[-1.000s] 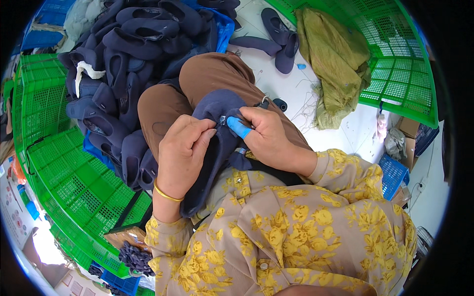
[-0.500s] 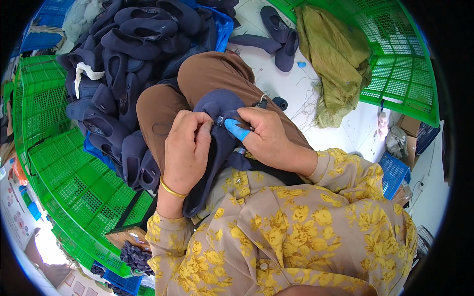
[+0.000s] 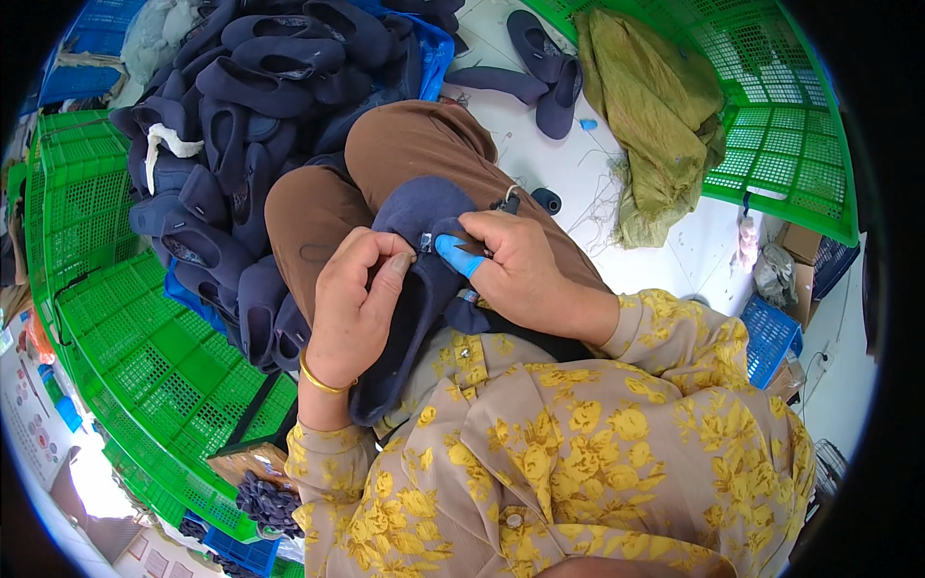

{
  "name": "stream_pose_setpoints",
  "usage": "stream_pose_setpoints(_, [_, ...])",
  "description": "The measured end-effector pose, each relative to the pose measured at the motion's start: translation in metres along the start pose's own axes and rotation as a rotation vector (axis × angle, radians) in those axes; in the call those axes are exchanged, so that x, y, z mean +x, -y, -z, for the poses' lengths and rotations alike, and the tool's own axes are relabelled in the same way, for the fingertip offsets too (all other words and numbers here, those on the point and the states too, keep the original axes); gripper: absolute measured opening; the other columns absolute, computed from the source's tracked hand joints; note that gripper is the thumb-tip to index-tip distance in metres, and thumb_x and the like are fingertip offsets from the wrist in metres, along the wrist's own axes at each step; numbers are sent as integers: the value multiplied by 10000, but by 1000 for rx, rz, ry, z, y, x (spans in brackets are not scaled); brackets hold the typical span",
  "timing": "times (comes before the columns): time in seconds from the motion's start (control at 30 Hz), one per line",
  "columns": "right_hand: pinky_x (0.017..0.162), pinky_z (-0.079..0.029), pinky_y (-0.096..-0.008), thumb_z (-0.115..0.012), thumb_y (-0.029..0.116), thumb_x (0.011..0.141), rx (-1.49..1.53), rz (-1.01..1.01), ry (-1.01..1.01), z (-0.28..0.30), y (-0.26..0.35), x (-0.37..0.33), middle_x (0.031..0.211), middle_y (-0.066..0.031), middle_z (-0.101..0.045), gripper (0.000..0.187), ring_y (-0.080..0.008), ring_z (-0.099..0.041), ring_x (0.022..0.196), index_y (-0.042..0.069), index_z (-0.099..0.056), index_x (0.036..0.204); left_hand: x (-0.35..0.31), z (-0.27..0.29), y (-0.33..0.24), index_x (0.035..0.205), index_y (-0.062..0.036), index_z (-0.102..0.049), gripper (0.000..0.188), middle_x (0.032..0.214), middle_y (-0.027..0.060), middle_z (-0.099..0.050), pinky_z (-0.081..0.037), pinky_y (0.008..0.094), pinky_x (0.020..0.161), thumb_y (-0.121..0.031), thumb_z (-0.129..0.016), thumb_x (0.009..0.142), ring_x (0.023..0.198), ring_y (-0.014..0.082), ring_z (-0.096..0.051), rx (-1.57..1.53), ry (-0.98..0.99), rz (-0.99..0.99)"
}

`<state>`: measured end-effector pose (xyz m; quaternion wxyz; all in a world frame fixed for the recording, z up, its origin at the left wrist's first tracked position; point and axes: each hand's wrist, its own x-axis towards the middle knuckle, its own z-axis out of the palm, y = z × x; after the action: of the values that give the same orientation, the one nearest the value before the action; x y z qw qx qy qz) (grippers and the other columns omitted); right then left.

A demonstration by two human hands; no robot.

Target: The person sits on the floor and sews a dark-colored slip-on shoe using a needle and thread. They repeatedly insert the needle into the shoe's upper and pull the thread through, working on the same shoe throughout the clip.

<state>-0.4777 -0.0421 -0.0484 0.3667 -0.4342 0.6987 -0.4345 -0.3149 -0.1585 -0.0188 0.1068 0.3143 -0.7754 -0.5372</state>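
A navy cloth shoe (image 3: 422,202) lies across my lap, its toe pointing away and its opening towards me. A small pale label (image 3: 426,243) shows at the edge of the opening. My left hand (image 3: 358,299) is closed, thumb and forefinger pinching at the shoe's edge beside this label. My right hand (image 3: 515,260), a blue cover on its thumb, presses against the other side of the label. A narrow dark tool (image 3: 475,247) shows between that thumb and forefinger; its kind is mostly hidden by the fingers.
Many similar navy shoes (image 3: 279,58) are heaped at the left, beside green plastic crates (image 3: 183,385). More shoes (image 3: 554,87) lie on the white floor, near an olive cloth sack (image 3: 655,116). Another green crate (image 3: 771,144) and a blue basket (image 3: 771,337) stand at the right.
My left hand has shifted slightly down and left, its fingertips drawing back from the label. The shoe has tilted a little; my right hand has barely moved.
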Motion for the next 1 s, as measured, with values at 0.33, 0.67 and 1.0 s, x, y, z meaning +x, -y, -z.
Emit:
stream_pose_setpoints(0.33, [537, -473, -346, -687, 203, 848, 16, 122, -148, 8, 17, 15, 737, -127, -644, 245, -278, -651, 651, 22, -611, 995, 3, -7, 4, 939, 16, -607, 87, 831, 80, -577, -445, 269, 690, -69, -587, 945, 736, 163, -545, -48, -97, 32])
stream_pose_setpoints(0.67, [579, -450, -363, -647, 140, 849, 77, -36, 13, 6, 14, 37, 712, -125, -615, 158, -232, -576, 617, -2, -624, 915, 1, -7, 2, 954, 9, -611, 67, 840, 93, -575, -450, 290, 686, -50, -585, 938, 729, 189, -553, 27, -124, -29])
stream_pose_setpoints(1.0, [549, -332, -194, -647, 71, 911, 273, -231, 33, 8, 18, 25, 758, 81, -516, 62, 1, -382, 649, 39, -609, 948, -6, -11, 3, 969, 8, -624, 62, 862, 34, -572, -433, 231, 701, -19, -607, 916, 750, 111, -528, -50, -192, 55])
